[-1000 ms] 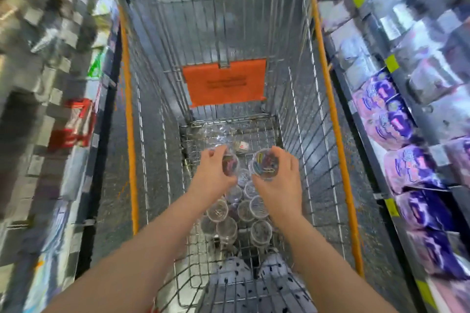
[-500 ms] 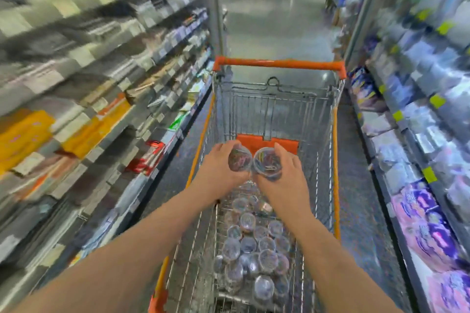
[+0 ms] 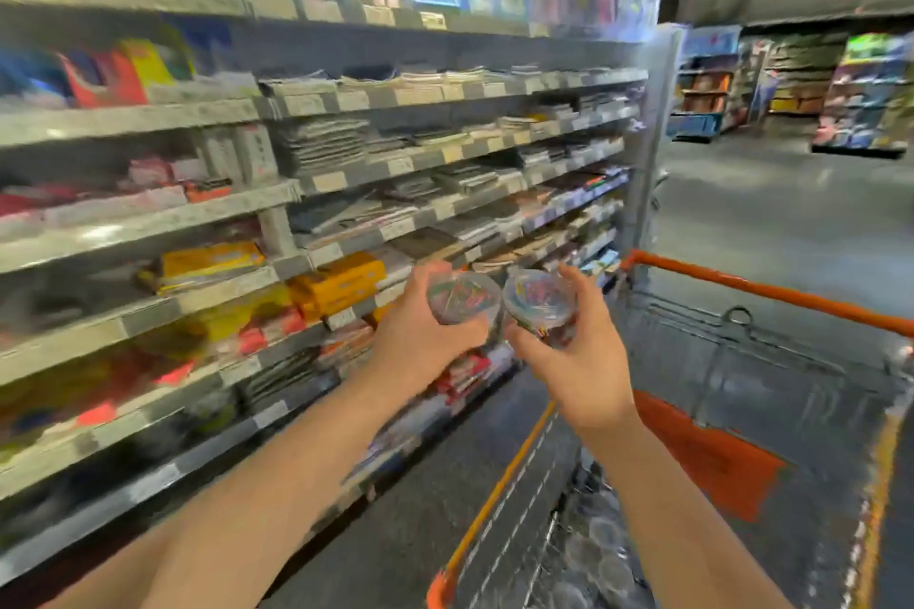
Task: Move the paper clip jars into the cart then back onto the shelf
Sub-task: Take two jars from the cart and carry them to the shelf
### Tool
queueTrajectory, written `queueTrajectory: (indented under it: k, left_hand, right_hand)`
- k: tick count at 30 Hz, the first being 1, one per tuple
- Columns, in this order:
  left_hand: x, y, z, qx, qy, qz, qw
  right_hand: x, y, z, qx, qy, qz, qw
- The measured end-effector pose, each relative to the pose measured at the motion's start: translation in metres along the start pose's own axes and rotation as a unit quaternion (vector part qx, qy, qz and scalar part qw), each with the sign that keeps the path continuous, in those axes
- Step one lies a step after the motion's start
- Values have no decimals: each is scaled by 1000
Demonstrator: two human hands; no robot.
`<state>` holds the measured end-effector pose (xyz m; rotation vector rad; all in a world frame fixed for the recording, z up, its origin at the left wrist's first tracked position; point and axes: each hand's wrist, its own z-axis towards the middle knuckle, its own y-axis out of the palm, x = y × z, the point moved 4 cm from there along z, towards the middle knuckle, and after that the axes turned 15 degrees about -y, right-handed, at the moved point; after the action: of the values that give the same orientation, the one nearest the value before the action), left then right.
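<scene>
Head cam, only one angle here. My left hand (image 3: pixel 425 336) is wrapped around a clear round plastic jar of coloured paper clips (image 3: pixel 462 297), fingers curled round its side. My right hand (image 3: pixel 578 361) grips a second clear plastic jar (image 3: pixel 539 299) from underneath, thumb up one side, with the same mixed-colour clips packed inside. Both sit mid-frame, held up in the air side by side. It's too blurry to tell if the rims actually touch.

Both lids are tipped back toward me, so each jar's axis runs from the lid down and away. The two of them line up left to right across the frame.

Lower right of the frame is the wire shopping cart with orange trim (image 3: pixel 494 499), and a bunch of loose clear jars (image 3: pixel 601 559) are lying in its basket at the bottom edge. Its orange handle bar (image 3: pixel 766 292) slants across the right side, with an orange plastic flap (image 3: pixel 707 455) hanging inside.

The whole left half is grey metal shelves (image 3: pixel 425 94) stacked with flat stationery packs, all smeared. Yellow-orange boxes (image 3: pixel 341 284) sit on the shelf just left of my left hand. The held jars are out in front of those shelves, above the cart's left rail. Grey shop floor (image 3: pixel 766 223) fills the upper right, with more racks behind it.
</scene>
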<state>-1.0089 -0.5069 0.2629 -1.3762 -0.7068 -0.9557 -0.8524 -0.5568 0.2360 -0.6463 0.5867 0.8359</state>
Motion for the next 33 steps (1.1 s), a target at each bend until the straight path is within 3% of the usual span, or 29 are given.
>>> queueTrajectory:
  k: [5, 12, 20, 33]
  left_hand:
    - [-20, -113, -2, 113, 4, -41, 993]
    - [-74, -282, -3, 196, -28, -68, 978]
    - [-122, -473, -12, 285, -37, -12, 958]
    - [-200, -658, 29, 388, -67, 19, 919]
  right_hand:
    - [-64, 91, 30, -42, -76, 66, 994]
    - [-160, 246, 54, -111, -146, 153, 971]
    - [-269, 421, 79, -175, -211, 207, 939]
    - [-354, 627, 128, -259, -272, 266, 888]
